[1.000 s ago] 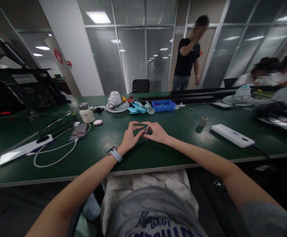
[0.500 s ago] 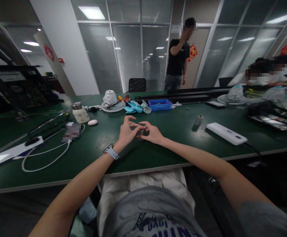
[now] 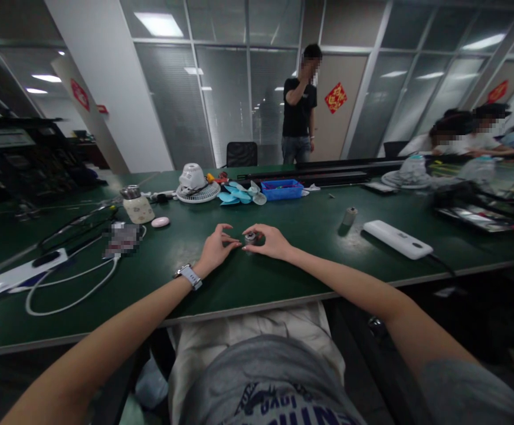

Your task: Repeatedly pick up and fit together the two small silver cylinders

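My right hand [image 3: 271, 242] curls its thumb and fingers around a small metal motor [image 3: 250, 238], a short silvery cylinder that stands upright at the table top. Just left of it is my left hand [image 3: 216, 251], its index finger raised and its thumb tip close against another fingertip. Whether anything small sits in that pinch is too fine to see. A second, similar metal cylinder [image 3: 350, 216] stands on the green table [image 3: 292, 277], well to the right of my right hand.
A white power bank-like block [image 3: 397, 239] with a black cable lies at right. Behind my hands are a white fan body [image 3: 192, 180], blue fan blades [image 3: 238, 193] and a blue tray [image 3: 282, 189]. Left are a cream bottle [image 3: 136, 206], a pink oval [image 3: 160, 222] and cables. One person stands beyond.
My left hand has drawn back left and down, away from the motor it was touching. My right hand stays around the motor. The camera has turned slightly right.
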Action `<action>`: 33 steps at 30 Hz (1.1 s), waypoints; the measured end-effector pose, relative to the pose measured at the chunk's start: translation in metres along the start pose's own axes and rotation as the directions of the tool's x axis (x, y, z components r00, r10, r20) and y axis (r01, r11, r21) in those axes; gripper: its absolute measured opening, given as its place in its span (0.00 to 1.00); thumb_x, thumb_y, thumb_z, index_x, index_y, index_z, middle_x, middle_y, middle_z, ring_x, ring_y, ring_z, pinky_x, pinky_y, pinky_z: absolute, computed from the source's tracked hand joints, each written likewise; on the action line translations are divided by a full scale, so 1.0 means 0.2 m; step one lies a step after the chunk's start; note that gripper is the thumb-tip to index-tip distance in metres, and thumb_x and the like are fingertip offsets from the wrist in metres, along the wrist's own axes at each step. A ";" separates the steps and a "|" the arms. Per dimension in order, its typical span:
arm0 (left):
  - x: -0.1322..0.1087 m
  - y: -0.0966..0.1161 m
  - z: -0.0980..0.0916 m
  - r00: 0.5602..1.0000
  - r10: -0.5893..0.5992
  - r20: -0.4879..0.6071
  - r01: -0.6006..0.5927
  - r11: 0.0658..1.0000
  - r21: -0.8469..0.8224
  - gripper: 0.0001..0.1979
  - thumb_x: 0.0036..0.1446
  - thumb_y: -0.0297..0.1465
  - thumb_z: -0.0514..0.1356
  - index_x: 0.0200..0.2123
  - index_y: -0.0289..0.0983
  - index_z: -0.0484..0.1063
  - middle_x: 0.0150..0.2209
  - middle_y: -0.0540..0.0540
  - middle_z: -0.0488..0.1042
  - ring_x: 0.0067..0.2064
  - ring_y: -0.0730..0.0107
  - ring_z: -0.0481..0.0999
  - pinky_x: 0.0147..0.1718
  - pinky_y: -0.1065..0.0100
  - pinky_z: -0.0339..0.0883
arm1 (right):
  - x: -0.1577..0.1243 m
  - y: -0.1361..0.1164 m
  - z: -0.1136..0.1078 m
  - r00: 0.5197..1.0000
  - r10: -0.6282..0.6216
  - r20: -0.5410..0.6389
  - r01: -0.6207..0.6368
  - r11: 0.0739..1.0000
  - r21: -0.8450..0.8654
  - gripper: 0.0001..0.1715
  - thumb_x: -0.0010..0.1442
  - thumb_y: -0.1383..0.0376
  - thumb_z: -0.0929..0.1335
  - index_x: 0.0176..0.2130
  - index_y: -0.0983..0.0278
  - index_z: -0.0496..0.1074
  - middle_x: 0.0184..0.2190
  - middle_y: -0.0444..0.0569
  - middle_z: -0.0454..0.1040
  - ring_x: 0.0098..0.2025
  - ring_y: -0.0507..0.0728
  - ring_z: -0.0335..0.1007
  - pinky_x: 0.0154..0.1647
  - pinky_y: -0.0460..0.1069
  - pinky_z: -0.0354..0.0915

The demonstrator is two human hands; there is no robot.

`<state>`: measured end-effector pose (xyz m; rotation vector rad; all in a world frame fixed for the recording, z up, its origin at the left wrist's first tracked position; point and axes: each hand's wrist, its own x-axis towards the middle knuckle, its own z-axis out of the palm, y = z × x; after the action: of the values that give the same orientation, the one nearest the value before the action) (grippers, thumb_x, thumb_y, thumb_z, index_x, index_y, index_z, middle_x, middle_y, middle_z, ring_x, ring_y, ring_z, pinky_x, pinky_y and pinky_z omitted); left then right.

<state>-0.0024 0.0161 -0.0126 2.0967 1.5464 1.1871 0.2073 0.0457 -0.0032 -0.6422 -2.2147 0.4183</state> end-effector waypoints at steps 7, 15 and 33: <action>0.01 -0.02 -0.01 0.977 -0.094 -0.194 0.094 0.996 -0.010 0.17 0.62 0.41 0.55 0.49 0.38 0.60 0.44 0.38 0.80 0.42 0.59 0.79 0.41 0.60 0.68 | 0.00 0.20 -0.26 0.968 0.250 -0.027 -0.247 0.925 -0.289 0.20 0.51 0.57 0.75 0.44 0.59 0.75 0.38 0.45 0.79 0.38 0.56 0.75 0.41 0.50 0.68; 0.01 -0.01 -0.02 0.969 -0.130 -0.208 0.128 0.991 -0.024 0.15 0.62 0.43 0.53 0.45 0.39 0.61 0.36 0.45 0.80 0.26 0.68 0.74 0.30 0.66 0.62 | -0.16 0.60 -0.77 0.625 0.607 -0.491 -0.757 0.316 -0.573 0.21 0.57 0.58 0.71 0.50 0.58 0.74 0.46 0.54 0.77 0.48 0.63 0.74 0.46 0.55 0.67; 0.01 0.00 -0.03 0.961 -0.122 -0.247 0.106 0.991 -0.077 0.08 0.61 0.35 0.51 0.42 0.40 0.61 0.34 0.46 0.78 0.34 0.65 0.77 0.35 0.66 0.65 | 0.03 0.15 -0.15 0.991 0.132 0.011 -0.113 0.887 -0.448 0.25 0.63 0.48 0.65 0.54 0.53 0.74 0.45 0.50 0.71 0.40 0.57 0.72 0.38 0.50 0.66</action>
<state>-0.0063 0.0163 -0.0092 1.8476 1.6864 1.4852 0.2359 0.0764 0.0050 -1.0290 -2.3342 -0.0271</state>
